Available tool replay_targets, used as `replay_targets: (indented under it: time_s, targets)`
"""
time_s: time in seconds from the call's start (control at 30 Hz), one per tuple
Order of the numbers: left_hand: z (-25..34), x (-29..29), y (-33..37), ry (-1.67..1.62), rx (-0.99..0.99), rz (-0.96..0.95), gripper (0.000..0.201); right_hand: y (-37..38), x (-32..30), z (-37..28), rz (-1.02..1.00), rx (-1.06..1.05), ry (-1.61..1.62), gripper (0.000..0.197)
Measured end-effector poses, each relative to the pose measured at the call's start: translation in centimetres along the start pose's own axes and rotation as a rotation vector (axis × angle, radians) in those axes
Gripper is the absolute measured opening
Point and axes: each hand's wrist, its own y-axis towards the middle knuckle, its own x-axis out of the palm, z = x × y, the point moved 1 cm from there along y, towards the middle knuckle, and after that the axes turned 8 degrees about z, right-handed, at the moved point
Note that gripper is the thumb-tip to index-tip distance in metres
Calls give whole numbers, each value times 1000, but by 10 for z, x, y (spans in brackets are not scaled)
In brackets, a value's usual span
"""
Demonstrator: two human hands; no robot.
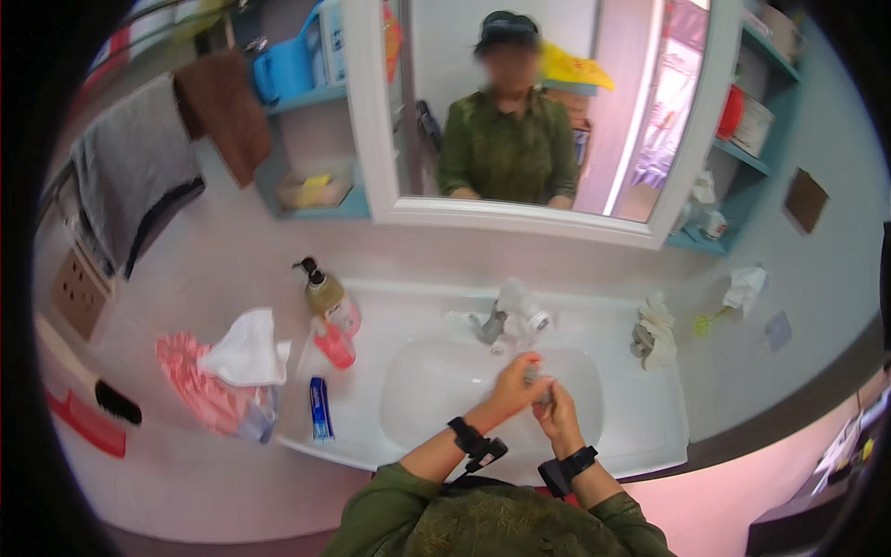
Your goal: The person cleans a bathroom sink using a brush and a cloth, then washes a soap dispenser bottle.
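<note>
Over the white washbasin (399, 408) my two hands are close together, just in front of the tap. My left hand (512, 388) is closed around a small greyish thing (532, 375), mostly hidden by the fingers. From the right, my right hand (559, 416) has its fingers bent against the same thing. What it is I cannot make out. A white tap (522, 311) with a grey piece beside it stands at the basin's back edge. Both wrists wear black straps.
At the basin's left stand a pump bottle (327, 295) and a pink bottle (334, 343), with a blue toothpaste tube (320, 408) nearer. Pink cloth (190, 371) and a white cloth (249, 353) hang left. Pale gloves or cloth (657, 332) lie right. A mirror cabinet (520, 215) hangs above.
</note>
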Motion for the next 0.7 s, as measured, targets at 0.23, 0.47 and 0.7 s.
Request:
replay_targets:
  time_s: [0.23,0.47,0.7]
  targets:
    - [8,6,-31,147,353,1,26,-26,47,-22,121,-55,29,30]
    - [-8,-8,-30,-334,-146,-112,15,-16,45,-13,170,-53,224,18]
    - [-11,-17,-27,-586,-382,-37,18,-24,72,-34,247,-574,-395,19]
